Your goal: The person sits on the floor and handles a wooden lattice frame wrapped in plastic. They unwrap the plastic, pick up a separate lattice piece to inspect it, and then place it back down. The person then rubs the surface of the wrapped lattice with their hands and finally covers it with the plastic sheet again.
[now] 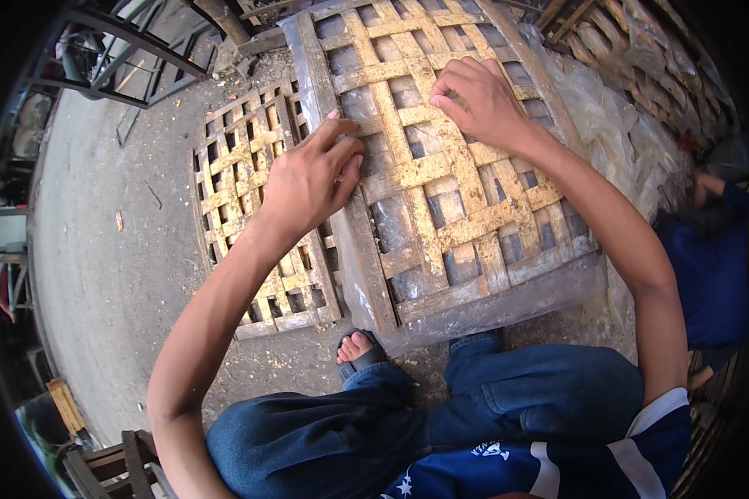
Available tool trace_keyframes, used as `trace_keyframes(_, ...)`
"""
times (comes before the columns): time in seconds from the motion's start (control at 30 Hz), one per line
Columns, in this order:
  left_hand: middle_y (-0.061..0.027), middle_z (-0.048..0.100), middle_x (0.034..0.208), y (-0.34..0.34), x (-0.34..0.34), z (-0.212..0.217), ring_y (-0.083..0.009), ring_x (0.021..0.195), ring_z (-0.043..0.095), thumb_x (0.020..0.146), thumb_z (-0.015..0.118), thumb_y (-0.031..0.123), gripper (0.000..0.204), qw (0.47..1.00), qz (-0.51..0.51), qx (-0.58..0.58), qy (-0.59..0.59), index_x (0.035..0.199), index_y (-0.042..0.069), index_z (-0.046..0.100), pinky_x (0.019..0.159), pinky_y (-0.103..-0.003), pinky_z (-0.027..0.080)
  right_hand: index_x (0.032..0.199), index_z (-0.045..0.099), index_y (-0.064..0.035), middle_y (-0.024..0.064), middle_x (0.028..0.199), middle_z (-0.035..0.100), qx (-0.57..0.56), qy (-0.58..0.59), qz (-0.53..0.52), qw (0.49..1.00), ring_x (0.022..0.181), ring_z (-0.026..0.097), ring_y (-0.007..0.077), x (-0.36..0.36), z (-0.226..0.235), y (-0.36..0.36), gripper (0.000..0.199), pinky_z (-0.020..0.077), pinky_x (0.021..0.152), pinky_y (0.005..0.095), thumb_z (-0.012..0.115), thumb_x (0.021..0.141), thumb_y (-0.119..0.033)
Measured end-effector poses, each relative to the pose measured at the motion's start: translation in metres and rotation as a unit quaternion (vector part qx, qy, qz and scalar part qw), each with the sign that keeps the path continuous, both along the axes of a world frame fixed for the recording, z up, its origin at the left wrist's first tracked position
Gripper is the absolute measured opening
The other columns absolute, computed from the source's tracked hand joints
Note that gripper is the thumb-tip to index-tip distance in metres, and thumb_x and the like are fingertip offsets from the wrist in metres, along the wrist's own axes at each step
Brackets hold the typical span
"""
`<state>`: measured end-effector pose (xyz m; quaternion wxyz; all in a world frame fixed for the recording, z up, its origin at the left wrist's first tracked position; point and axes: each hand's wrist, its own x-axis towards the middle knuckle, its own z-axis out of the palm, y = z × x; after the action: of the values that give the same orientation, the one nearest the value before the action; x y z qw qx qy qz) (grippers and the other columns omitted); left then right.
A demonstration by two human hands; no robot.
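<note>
In front of me lies a large wooden frame (441,302) with a lattice of flat, yellowish woven strips (466,179), flecked with brown. Clear plastic sheeting (508,308) shows under it and past its edges. Over the frame's left rail is my left hand (312,170), fingers loosely bent and apart, fingertips at the rail and the nearest strip. My right hand (478,100) is over the upper middle of the lattice, thumb and forefinger drawn together in a pinch. Whatever is between those fingertips, if anything, is too small to make out.
A second, smaller lattice frame (262,323) lies on the ground to the left. Crumpled plastic (632,158) lies along the right, where another person in blue (707,266) sits. Dark metal frames (133,62) stand far left. A wooden stool (121,466) is near left.
</note>
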<state>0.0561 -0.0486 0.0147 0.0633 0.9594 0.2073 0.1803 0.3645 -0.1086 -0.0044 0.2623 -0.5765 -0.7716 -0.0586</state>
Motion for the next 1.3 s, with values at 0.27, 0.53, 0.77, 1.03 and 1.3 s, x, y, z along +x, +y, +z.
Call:
trace_keyframes(0.27,-0.0062,0.065,0.129,-0.002,0.004,-0.001,-0.0272,0.091,0.076,0.097,0.061,0.015,0.012,1.000,-0.008,-0.018,-0.019,0.103,0.009,0.070,0.073,-0.040,0.065,0.112,0.066,-0.0054,0.0029,0.102,0.069,0.059,0.371,-0.128,0.918,0.092,0.065,0.0140,0.164,0.020,0.025,0.015,0.0524,0.082,0.0287,0.063,0.103,-0.017)
trace_keyframes(0.53,-0.0055,0.065,0.130,-0.002,-0.001,0.001,-0.0288,0.097,0.075,0.097,0.060,0.015,0.013,0.999,0.005,-0.033,-0.005,0.102,0.009,0.070,0.074,-0.041,0.065,0.123,0.071,-0.0065,0.0063,0.118,0.075,0.095,0.546,-0.493,0.670,0.088,0.068,0.0115,0.310,-0.017,-0.049,0.028,0.0523,0.073,0.0280,0.061,0.096,-0.010)
trace_keyframes(0.77,-0.0050,0.067,0.129,-0.001,-0.002,-0.001,-0.0306,0.124,0.066,0.096,0.060,0.014,0.012,0.999,0.014,-0.030,0.012,0.101,0.009,0.070,0.078,-0.040,0.065,0.119,0.071,-0.0055,0.0015,0.104,0.077,0.011,0.315,-0.528,0.788,0.080,0.067,0.0090,0.288,-0.034,-0.053,0.025,0.0501,0.070,0.0255,0.065,0.097,-0.016)
trace_keyframes(1.03,-0.0087,0.065,0.133,0.005,0.007,0.022,-0.0296,0.107,0.070,0.097,0.063,0.022,0.020,0.998,0.041,-0.040,0.037,0.110,0.008,0.069,0.090,-0.047,0.056,0.123,0.069,-0.0029,0.0036,0.104,0.076,0.017,0.363,-0.335,0.869,0.086,0.068,0.0110,0.222,-0.010,0.009,0.037,0.0517,0.077,0.0260,0.067,0.097,-0.029)
trace_keyframes(1.3,-0.0200,0.033,0.162,0.016,0.012,-0.008,-0.0426,0.152,0.028,0.102,0.050,0.053,0.064,0.999,0.032,0.006,0.030,0.153,0.014,0.045,0.124,-0.054,0.028,0.105,0.069,-0.0058,0.0135,0.096,0.066,0.025,0.113,-0.152,0.982,0.095,0.064,0.0298,0.074,0.046,0.091,0.025,0.0518,0.086,0.0390,0.069,0.082,-0.015)
